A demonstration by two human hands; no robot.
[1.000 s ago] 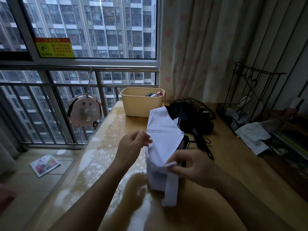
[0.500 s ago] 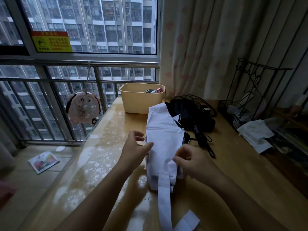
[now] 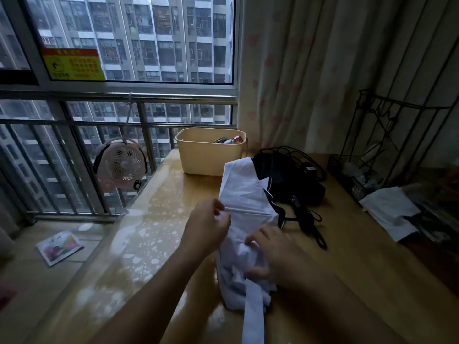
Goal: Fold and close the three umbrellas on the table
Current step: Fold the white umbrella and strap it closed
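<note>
Down on the floor to the left lies a booklet (image 3: 59, 247), and above it a small round fan (image 3: 121, 166) hangs from the window railing. The glossy desk (image 3: 154, 219) starts just past it, with a cream basket (image 3: 211, 157) at its far end by the curtain.

The left hand (image 3: 207, 227) has its fingers (image 3: 219, 207) curled in, pinching the left edge of the white umbrella (image 3: 246, 192) right where a thin rib crosses the cloth. That umbrella lies lengthwise in the middle of the desk, its canopy half gathered and its closing strap (image 3: 253, 316) trailing loose toward the near edge. The right hand (image 3: 275, 254) lies on the bunched lower part, fingers and thumb bent round a fold of the cloth.

Behind and to the right, touching the white canopy, sits a black umbrella (image 3: 285, 180) in a dark heap with cords. Further right stand a wire rack (image 3: 387, 145) and a white cloth (image 3: 387, 212).
</note>
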